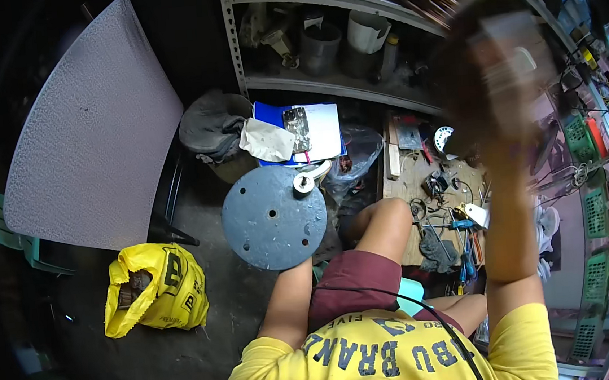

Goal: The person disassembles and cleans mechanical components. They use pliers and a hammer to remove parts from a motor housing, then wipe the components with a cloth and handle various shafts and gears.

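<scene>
A round dark-grey plate [273,225] with several small holes is held roughly level over my left forearm [290,296]. That forearm runs up to its near edge, and the plate hides my left hand. On the plate's far right part stands a small black cylinder with a white ring-shaped top [303,183]. My right hand [507,92] is raised at the upper right, smeared by motion. A dark, rounded, blurred thing [457,68] appears to be in its grip; its kind cannot be made out.
A wooden board [409,181] with tools and wires lies right of my knee. Beyond the plate are a notebook [325,130] with a worn phone and a cloth. A metal shelf [338,82] stands behind; a grey panel [89,129] and yellow bag [175,288] are left.
</scene>
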Tool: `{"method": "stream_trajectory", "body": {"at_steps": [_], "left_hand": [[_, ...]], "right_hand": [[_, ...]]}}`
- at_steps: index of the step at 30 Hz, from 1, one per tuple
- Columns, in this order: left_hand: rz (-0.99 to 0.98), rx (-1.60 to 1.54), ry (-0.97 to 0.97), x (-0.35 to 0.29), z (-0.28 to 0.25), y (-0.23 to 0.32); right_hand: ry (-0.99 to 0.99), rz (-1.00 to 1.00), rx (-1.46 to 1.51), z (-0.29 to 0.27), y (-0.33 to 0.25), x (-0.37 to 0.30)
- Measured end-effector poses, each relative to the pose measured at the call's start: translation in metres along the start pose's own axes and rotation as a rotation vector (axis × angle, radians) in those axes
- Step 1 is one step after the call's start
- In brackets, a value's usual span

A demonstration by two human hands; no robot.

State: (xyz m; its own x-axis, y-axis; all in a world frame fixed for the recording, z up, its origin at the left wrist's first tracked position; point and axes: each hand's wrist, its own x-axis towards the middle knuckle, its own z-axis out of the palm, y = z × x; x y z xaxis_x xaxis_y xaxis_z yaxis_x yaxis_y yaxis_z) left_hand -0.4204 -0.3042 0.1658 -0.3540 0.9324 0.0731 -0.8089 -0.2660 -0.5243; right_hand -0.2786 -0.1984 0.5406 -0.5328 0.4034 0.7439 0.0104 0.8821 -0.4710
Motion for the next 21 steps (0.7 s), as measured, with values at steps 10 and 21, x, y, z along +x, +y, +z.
{"method": "stream_trajectory", "body": {"at_steps": [10,21], "left_hand": [[-0.002,0.115,0.129,-0.003,0.003,-0.012],[0.010,0.188,-0.071,0.000,0.009,-0.013]], "right_hand": [[-0.651,0.384,-0.480,0.049,0.074,-0.109],[-0.679,0.506,-0.334,0.062,0.055,-0.091]]}}
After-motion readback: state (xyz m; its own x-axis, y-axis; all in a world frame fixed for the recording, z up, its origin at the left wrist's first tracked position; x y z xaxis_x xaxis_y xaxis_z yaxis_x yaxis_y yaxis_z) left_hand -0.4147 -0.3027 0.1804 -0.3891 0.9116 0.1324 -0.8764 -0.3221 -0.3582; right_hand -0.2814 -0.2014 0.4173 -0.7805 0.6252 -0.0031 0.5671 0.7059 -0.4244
